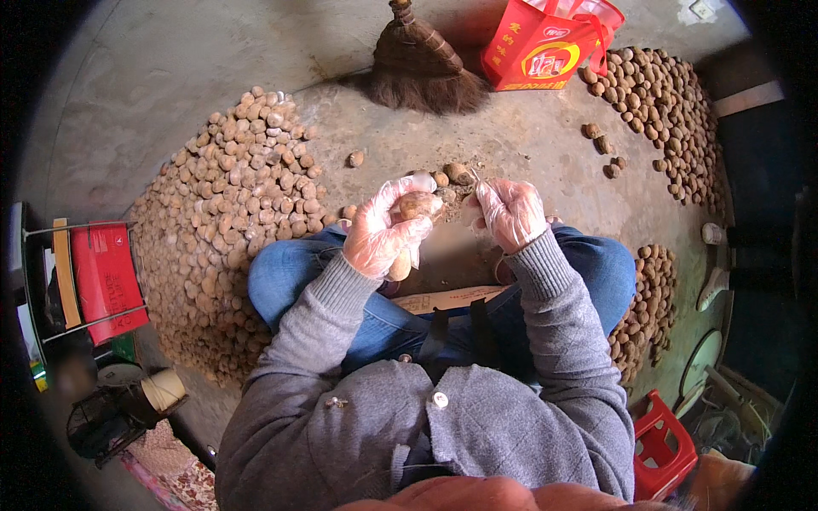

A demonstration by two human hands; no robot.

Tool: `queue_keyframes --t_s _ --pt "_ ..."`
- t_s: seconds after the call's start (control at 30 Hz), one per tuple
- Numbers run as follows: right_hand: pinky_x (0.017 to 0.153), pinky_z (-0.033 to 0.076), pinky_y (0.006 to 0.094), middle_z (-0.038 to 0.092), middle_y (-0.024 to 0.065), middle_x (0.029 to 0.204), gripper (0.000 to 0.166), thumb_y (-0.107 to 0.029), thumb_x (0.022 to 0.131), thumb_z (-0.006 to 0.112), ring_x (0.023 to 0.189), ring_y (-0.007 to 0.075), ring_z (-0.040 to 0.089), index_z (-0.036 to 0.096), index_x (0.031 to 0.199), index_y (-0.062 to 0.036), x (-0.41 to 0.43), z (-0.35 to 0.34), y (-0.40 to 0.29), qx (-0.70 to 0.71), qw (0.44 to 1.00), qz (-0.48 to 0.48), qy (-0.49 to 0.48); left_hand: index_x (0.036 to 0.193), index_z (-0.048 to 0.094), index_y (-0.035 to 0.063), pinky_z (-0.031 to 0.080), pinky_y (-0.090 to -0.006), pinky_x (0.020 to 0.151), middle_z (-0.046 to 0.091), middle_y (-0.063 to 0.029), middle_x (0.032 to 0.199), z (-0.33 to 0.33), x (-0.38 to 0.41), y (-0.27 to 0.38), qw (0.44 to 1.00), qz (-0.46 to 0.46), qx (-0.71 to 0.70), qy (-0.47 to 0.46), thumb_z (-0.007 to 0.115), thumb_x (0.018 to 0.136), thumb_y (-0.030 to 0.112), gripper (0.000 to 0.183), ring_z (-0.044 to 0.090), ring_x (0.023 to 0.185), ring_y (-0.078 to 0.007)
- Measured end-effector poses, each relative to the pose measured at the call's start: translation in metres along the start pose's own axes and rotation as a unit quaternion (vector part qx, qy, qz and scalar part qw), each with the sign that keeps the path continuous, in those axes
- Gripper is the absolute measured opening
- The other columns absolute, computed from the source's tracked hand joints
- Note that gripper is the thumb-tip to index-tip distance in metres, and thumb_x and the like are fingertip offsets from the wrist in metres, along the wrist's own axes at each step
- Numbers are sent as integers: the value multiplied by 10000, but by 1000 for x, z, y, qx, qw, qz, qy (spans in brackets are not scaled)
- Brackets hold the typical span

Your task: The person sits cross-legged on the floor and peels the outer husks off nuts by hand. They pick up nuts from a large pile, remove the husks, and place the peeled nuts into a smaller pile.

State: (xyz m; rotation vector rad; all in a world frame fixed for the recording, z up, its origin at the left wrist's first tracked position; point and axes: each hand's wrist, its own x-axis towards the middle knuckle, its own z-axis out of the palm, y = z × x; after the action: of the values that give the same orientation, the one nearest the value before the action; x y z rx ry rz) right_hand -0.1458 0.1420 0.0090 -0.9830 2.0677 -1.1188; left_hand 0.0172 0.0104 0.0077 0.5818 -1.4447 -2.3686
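Note:
My left hand [386,227], in a clear plastic glove, grips a round brown tuber [418,205] between thumb and fingers. A pale area shows at the tuber's right end. Below the heel of this hand appears a smaller pale tuber [400,266]; whether the hand also holds it, I cannot tell. Gloved likewise, my right hand [511,214] is closed a short way to the right, apart from the tuber. From its fingertips sticks up a thin pale object [473,174], too small to identify. Beyond both hands, a few brown tubers [457,172] lie among crumbs on the concrete floor.
A large heap of lighter tubers [223,191] spreads at the left. Darker tubers form a heap [671,121] at the far right and another [645,306] beside my right knee. A broom [422,64] and red bag [549,48] stand ahead; a red plastic stool [664,447] is behind right.

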Motion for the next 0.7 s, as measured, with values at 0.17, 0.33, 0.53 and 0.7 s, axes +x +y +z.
queue_keyframes --t_s 0.17,0.33,0.53,0.7 --pt "593 473 366 609 131 647 225 -223 841 548 623 282 609 652 721 -63 -3 6 0 11 1000 19 8 1183 451 12 486 -215 573 575 -92 961 1 -1 6 995 -59 -83 24 527 773 -67 424 528 635 -88" --pt "633 476 356 601 130 717 158 -168 795 596 714 258 612 636 731 -30 0 5 -1 -1 983 -180 -24 1179 448 30 479 -231 487 567 -83 924 3 -3 7 992 -67 -97 37 536 775 -42 420 517 573 -95" --pt "624 479 282 600 88 700 97 -60 748 608 690 224 607 624 678 6 -2 24 0 51 977 -204 40 1202 427 38 478 -262 428 567 -87 905 5 -1 2 990 -75 -109 46 540 775 -35 448 536 524 -122" --pt "647 489 290 614 99 820 70 -34 720 609 735 206 608 637 656 -24 0 12 -6 108 974 -197 -1 1222 417 39 484 -288 402 566 -87 871 -2 -3 2 982 -91 -166 -3 531 791 -30 452 542 489 -146"
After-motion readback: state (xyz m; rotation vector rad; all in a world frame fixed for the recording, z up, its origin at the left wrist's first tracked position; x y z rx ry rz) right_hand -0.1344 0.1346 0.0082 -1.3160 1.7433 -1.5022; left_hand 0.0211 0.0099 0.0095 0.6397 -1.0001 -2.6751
